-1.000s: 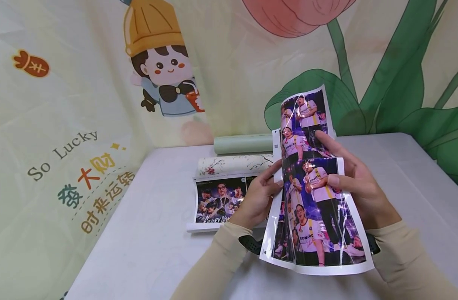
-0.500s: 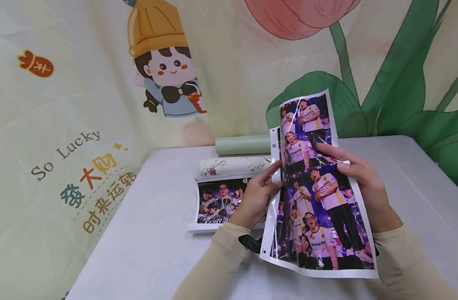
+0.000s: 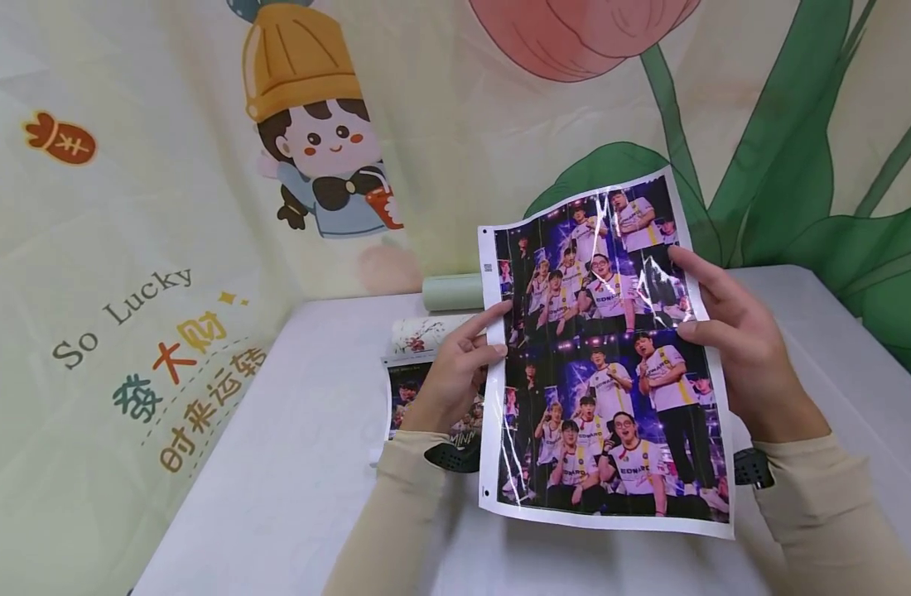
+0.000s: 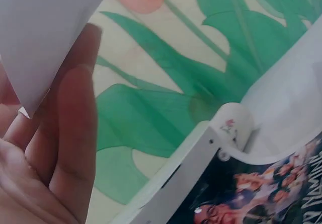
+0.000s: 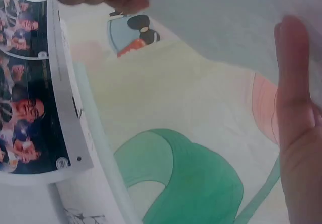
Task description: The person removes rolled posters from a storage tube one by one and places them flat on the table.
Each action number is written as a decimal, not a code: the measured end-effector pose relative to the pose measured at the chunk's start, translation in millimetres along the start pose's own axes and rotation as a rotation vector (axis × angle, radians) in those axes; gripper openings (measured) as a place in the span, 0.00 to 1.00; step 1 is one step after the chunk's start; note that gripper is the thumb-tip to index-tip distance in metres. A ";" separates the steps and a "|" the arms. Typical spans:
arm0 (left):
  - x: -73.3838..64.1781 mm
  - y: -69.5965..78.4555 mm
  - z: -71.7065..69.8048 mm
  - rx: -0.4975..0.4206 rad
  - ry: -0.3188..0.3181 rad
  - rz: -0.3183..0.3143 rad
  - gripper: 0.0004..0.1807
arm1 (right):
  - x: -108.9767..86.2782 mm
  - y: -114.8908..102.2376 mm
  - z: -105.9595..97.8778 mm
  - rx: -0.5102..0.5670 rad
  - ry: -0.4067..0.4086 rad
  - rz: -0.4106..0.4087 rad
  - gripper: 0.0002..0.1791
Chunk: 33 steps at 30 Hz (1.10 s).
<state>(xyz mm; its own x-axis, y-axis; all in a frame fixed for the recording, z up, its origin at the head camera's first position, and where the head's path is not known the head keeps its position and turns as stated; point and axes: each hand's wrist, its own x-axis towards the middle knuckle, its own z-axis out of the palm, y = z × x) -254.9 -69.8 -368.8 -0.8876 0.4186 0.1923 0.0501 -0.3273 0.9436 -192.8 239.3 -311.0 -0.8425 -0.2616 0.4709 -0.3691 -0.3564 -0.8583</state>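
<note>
A glossy poster [image 3: 600, 422] with a white border and the same group photo printed twice is held up over the table, its face toward the head camera. My left hand [image 3: 451, 372] pinches its left edge between thumb and fingers. At the right edge my right hand [image 3: 746, 348] grips it, thumb on the front and some fingers behind. Both wrist views show the poster's plain pale back [image 4: 45, 27]. Behind the left hand lies another dark printed poster [image 5: 30, 118], partly covered in the head view by the hand and the held sheet.
On the white table [image 3: 299, 430], behind the dark poster, lie a white roll with a floral branch print [image 3: 426, 333] and a pale green roll [image 3: 451, 293]. A patterned cloth backdrop [image 3: 441, 149] stands along the table's back and left.
The poster has spread from curled at its left side to nearly flat, showing both photos whole. My left hand has moved left with its edge, covering more of the dark poster.
</note>
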 end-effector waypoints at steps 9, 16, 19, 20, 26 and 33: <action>-1.3 -3.0 7.1 -0.103 -0.064 -0.013 0.35 | -1.7 8.2 -1.4 0.309 -0.170 0.023 0.37; 2.4 -16.9 19.5 -0.121 -0.047 -0.018 0.35 | -3.8 6.5 3.4 0.402 -0.204 0.049 0.38; 3.3 -13.4 14.2 -0.117 -0.025 0.010 0.35 | -2.1 3.8 2.8 0.277 -0.195 0.000 0.37; 3.1 -11.0 11.5 -0.117 -0.022 0.017 0.35 | -1.5 3.0 2.0 0.224 -0.192 -0.014 0.37; -0.8 1.6 2.4 -0.097 -0.031 0.036 0.34 | -1.7 2.1 -0.5 0.076 -0.195 0.043 0.35; 0.7 -2.3 8.2 -0.137 -0.054 -0.005 0.34 | -3.0 8.5 -3.3 0.313 -0.278 0.010 0.39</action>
<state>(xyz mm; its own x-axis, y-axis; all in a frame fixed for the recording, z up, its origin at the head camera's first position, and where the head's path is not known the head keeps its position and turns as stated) -251.9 -61.8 -368.6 -0.8616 0.4644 0.2049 -0.0210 -0.4361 0.8997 -194.7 240.0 -320.4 -0.6914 -0.4835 0.5369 -0.1885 -0.5966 -0.7801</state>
